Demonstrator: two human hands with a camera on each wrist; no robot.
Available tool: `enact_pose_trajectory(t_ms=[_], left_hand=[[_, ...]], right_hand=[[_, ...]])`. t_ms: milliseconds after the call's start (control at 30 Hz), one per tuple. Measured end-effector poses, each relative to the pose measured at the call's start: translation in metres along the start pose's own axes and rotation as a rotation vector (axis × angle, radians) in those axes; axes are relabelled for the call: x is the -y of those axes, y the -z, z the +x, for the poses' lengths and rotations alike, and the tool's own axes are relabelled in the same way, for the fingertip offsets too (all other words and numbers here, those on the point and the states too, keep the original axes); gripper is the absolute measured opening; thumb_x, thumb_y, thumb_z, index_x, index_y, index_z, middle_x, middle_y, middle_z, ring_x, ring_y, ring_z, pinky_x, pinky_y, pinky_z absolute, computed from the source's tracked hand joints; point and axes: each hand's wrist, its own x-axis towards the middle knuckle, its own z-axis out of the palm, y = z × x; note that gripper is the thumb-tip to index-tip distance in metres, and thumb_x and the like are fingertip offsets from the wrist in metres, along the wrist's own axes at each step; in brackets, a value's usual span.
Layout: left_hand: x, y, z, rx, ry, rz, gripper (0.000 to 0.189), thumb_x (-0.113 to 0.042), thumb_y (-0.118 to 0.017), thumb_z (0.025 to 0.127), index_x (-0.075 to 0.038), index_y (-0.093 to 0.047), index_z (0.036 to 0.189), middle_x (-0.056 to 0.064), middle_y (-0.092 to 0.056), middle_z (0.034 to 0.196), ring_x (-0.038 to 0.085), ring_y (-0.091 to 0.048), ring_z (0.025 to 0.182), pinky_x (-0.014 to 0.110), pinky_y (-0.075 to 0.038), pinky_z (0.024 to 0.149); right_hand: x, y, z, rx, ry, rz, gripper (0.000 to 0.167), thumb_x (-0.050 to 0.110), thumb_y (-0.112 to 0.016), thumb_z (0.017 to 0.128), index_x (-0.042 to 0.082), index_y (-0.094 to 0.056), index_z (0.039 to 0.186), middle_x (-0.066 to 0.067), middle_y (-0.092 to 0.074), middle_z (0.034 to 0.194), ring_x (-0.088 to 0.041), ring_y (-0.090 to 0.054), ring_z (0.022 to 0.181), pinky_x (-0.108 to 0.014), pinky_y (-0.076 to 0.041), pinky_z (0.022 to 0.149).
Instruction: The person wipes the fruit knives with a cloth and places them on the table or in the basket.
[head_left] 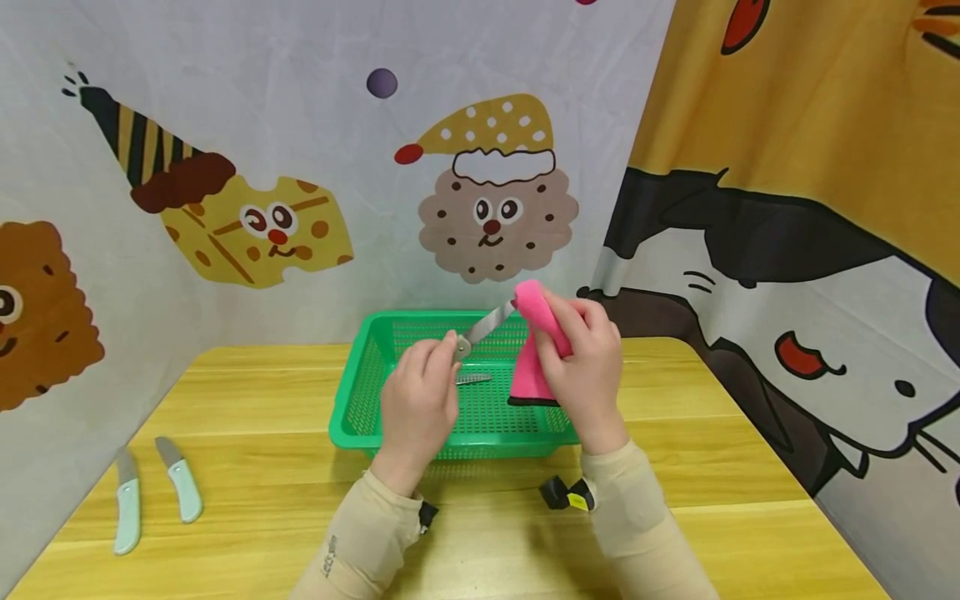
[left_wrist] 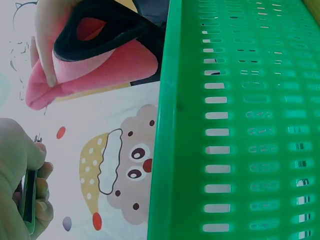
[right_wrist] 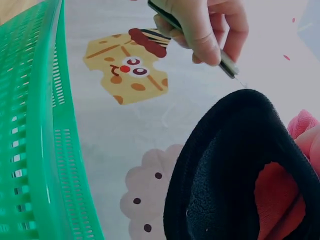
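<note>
In the head view my left hand (head_left: 420, 400) grips the handle of a small knife (head_left: 489, 325), its blade slanting up to the right. The pale handle (right_wrist: 228, 65) shows past the thumb in the right wrist view. My right hand (head_left: 592, 367) pinches a pink cloth (head_left: 534, 371) with a black edge, its upper end folded at the blade's tip. From the right wrist, the black-trimmed opening of the cloth (right_wrist: 200, 165) hangs in front. Both hands are raised over a green mesh basket (head_left: 347, 417). Inside it lies another blade (head_left: 474, 378), its handle hidden behind my left hand.
Two knives with mint handles, one outer (head_left: 128, 512) and one inner (head_left: 183, 487), lie on the wooden table (head_left: 255, 500) to the left. A printed curtain (head_left: 375, 208) hangs right behind the basket. Another cartoon curtain (head_left: 825, 333) borders the table's right side.
</note>
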Motion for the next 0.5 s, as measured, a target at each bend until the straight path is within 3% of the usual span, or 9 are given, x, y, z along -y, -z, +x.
enact_pose_trajectory(t_ms=[267,500], left_hand=[[-0.001,0.002,0.000,-0.007,0.037,0.022,0.033,0.002,-0.072,0.087,0.002,-0.061,0.118,0.016,-0.061,0.095,0.032,-0.063,0.078,0.043,-0.054,0.056],[0.000,0.002,0.000,-0.025,0.044,0.019,0.033,0.003,-0.072,0.086,0.003,-0.062,0.118,0.017,-0.061,0.095,0.033,-0.063,0.080,0.045,-0.055,0.059]], right_hand=[[0.015,0.006,-0.002,0.005,0.039,0.059,0.033,0.012,-0.070,0.085,0.014,-0.071,0.118,-0.016,-0.063,0.100,-0.030,-0.059,0.089,-0.046,-0.043,0.070],[0.030,0.000,-0.007,0.031,0.204,0.085,0.033,0.013,-0.067,0.085,0.014,-0.072,0.118,-0.014,-0.062,0.095,-0.029,-0.060,0.080,-0.045,-0.044,0.065]])
